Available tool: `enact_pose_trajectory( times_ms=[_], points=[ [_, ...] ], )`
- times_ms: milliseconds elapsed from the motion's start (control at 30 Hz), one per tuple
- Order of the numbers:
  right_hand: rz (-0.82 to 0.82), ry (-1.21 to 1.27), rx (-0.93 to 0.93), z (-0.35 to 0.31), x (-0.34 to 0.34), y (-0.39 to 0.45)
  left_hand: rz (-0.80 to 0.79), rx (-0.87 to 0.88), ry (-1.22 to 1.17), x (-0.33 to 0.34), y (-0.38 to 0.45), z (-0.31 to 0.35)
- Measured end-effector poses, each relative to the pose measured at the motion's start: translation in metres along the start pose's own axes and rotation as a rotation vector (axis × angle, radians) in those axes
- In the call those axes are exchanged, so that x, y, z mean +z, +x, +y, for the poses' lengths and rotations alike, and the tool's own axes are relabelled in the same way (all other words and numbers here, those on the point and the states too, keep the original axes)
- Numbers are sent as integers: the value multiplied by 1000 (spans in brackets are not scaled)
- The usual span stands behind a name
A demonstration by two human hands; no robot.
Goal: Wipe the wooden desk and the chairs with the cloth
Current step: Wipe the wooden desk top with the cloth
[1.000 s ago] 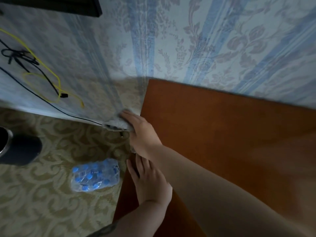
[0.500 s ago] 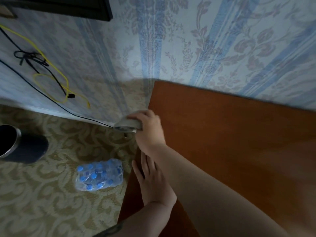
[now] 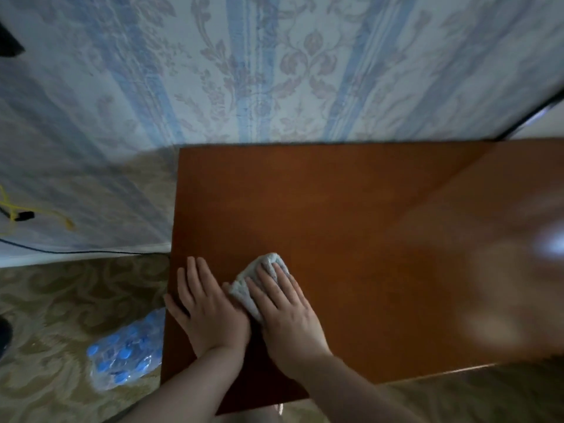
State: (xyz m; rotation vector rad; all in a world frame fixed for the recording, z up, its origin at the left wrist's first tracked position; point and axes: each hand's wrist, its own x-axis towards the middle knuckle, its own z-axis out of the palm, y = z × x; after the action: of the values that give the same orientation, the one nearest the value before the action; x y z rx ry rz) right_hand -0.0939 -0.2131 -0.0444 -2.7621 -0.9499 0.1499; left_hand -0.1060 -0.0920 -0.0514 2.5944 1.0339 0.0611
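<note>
1. Right hand: fingers straight, pressing white cloth flat on wooden tabletop, lower centre of frame;
2. Left hand: fingers spread flat on tabletop, touching the cloth's left side;
3. Bottle pack: on carpet, lower left.

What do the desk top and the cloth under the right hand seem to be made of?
Desk top: it looks like reddish-brown wood or wood veneer with a smooth, slightly glossy finish, since it reflects a pale glare at the right. Solid wood or laminate cannot be told.
Cloth: it seems soft terry or microfibre, whitish-grey, because its surface looks nubby and it bunches under the right hand.
</note>
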Motion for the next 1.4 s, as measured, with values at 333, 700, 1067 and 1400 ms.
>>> enact_pose_trajectory(
  times_ms=[333, 700, 1067, 1400],
  points=[
    [200, 73, 479, 35, -2, -84, -99, 394, -211, 12, -40, 66],
    [458, 107, 1133, 134, -18, -140, -234, 711, -59, 49, -64, 140],
    [504, 64, 1290, 228, -40, -181, -228, 728, 99, 55, -66, 148],
    [271, 139, 809, 278, -58, -169, -246, 677, 119, 52, -64, 153]
  ],
)
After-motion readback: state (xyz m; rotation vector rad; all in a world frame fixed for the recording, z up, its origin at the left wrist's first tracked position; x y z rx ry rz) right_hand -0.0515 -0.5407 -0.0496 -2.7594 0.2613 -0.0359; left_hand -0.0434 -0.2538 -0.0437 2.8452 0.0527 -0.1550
